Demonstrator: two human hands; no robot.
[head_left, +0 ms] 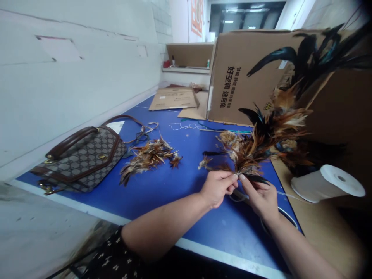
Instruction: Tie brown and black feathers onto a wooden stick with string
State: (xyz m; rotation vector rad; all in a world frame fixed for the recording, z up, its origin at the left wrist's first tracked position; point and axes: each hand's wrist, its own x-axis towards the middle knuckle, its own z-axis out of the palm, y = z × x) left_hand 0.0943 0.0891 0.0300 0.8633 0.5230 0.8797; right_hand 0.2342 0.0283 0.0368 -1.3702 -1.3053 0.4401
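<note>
head view: the left hand (216, 188) and the right hand (261, 197) meet over the blue counter (174, 190). each grip is pressed together on the quill ends of a fanned bundle of brown, orange and black feathers (252, 149). the bundle is held low over the counter just beyond the knuckles, tips pointing away.

a thin white thread (286, 195) runs from the right hand toward the white thread spool (325, 184), which lies on brown cardboard at the right.

the pinch looks small for so many quills. if either grip eases, i judge the bundle could splay or shed feathers, and a tug on the thread might roll the spool.

a loose heap of brown feathers (148, 157) lies well to the left, with a patterned brown handbag (81, 159) by the wall. a big printed cardboard box (241, 77) stands behind, and tall black-green feathers (314, 54) rise at the right. nothing stands between the hands and the bundle.
</note>
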